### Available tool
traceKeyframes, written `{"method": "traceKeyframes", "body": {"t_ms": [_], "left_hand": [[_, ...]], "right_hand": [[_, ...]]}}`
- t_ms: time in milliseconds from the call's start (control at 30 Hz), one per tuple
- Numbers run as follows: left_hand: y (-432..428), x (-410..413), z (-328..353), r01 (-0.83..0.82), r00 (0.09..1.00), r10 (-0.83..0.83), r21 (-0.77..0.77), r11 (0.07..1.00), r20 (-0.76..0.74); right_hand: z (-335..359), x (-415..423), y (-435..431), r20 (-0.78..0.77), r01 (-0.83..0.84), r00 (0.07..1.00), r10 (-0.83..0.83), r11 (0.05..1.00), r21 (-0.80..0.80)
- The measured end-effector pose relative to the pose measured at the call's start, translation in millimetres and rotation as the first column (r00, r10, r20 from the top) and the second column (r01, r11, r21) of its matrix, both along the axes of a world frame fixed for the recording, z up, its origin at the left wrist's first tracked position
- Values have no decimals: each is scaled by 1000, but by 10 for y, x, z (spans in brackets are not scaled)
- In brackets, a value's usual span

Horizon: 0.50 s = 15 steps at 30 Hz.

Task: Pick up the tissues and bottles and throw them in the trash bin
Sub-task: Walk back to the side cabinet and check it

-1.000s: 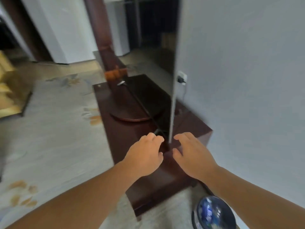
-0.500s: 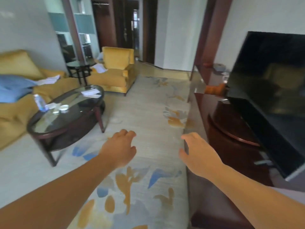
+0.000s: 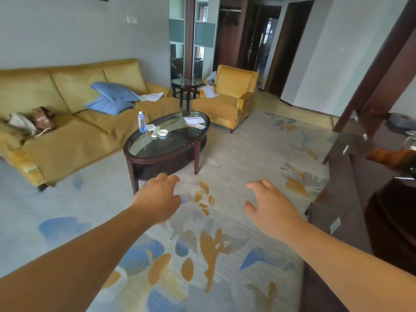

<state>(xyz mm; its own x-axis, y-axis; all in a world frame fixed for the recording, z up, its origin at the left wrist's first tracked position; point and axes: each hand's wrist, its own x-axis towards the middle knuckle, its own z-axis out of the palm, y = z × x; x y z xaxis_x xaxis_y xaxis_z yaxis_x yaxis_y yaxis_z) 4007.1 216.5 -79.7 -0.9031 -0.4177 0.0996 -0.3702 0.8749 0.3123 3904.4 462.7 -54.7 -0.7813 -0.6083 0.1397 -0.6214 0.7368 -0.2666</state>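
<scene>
Bottle (image 3: 141, 121) upright on glass table (image 3: 180, 143), nr sofa (image 3: 67, 131).

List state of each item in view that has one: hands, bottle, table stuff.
left hand: open, empty, fingers curled
right hand: open, empty
water bottle: upright on the coffee table, cap on
tissue: lying on the glass beside the bottle
ashtray: upright on the glass
blue pillows: stacked on the sofa
</scene>
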Motion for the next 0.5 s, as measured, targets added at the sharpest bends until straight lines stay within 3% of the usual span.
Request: {"method": "traceKeyframes", "body": {"t_ms": [267,500], "left_hand": [[22,-343,-104,50,999,-51,11,999,11],[350,-1269,-100,147,989,-146,-13,989,36]], "right_hand": [[-103,-292,-64,8,-7,1000,7,1000,-16],[-175,-967,272,36,46,998,-44,998,-46]]}}
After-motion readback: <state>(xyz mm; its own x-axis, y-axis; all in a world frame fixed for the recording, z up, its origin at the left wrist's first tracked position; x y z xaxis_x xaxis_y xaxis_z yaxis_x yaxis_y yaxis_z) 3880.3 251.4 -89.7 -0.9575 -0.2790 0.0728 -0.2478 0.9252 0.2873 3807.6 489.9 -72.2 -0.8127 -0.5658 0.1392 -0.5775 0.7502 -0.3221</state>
